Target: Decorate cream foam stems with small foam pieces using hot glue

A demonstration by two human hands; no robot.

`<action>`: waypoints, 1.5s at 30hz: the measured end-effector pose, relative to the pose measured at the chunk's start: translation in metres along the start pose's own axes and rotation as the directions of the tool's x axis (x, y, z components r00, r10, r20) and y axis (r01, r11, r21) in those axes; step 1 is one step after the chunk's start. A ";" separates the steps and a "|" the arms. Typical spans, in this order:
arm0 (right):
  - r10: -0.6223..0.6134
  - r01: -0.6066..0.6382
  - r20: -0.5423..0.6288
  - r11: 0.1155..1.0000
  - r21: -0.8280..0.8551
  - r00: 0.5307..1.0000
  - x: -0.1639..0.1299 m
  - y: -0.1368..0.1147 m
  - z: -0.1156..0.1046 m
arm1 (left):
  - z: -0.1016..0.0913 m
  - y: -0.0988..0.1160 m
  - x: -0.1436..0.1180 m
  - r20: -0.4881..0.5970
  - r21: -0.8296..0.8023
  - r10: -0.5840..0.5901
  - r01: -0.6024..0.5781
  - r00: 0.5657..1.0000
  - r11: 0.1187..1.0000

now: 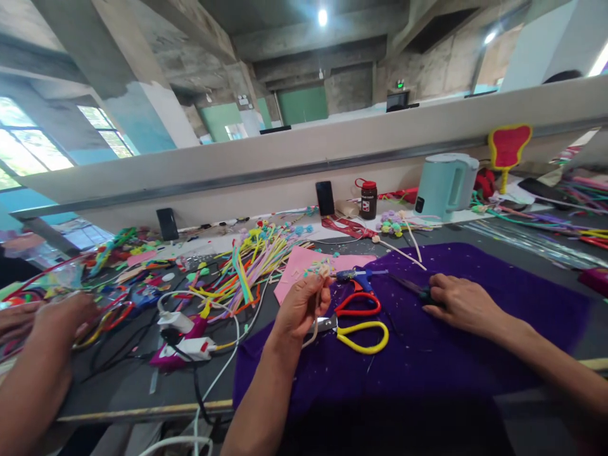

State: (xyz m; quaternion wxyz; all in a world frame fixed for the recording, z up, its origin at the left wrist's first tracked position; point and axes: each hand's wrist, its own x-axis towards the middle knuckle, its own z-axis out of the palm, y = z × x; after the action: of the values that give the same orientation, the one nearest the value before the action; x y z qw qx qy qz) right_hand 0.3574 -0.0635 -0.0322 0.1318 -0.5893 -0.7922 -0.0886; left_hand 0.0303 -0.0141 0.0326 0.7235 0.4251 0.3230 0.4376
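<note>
My left hand (300, 308) is raised over the purple cloth (475, 329) and pinches a thin pale stem topped with small coloured beads (320, 269). My right hand (463, 303) lies flat on the cloth, its fingers over the dark handle of a pointed tool (409, 286). Between the hands lie a blue glue gun (357, 276) and scissors with a red and a yellow loop (360, 323). A pink sheet (304, 266) sits just beyond my left hand.
A pile of coloured pipe cleaners (251, 266) spreads to the left, with white chargers and cables (183, 335). Another person's hands (57, 323) work at far left. At the back stand a pale kettle (446, 183), a dark jar (368, 198) and two phones (325, 197).
</note>
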 end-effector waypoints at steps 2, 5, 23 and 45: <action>-0.014 0.017 -0.031 0.994 0.111 0.999 0.007 -0.016 -0.018 | 0.006 0.002 -0.004 0.038 -0.007 -0.012 0.013 0.999 1.000; -0.078 0.114 -0.092 0.844 0.524 0.993 0.023 -0.048 -0.047 | 0.019 0.005 -0.012 0.127 0.026 -0.027 0.024 0.992 0.999; -0.094 0.268 -0.260 0.095 0.959 0.961 0.081 -0.123 -0.055 | 0.042 -0.004 -0.015 0.161 0.101 -0.030 0.013 0.986 0.995; 0.007 0.248 -0.256 0.228 0.942 0.967 0.087 -0.117 -0.026 | 0.023 -0.026 -0.002 0.028 0.293 0.104 -0.108 0.994 0.950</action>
State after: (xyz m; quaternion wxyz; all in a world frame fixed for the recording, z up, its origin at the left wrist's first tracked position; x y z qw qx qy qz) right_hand 0.2246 -0.0259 0.0211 0.5407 -0.3058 -0.7019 0.3484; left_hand 0.0586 -0.0301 0.0193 0.6297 0.5473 0.3568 0.4203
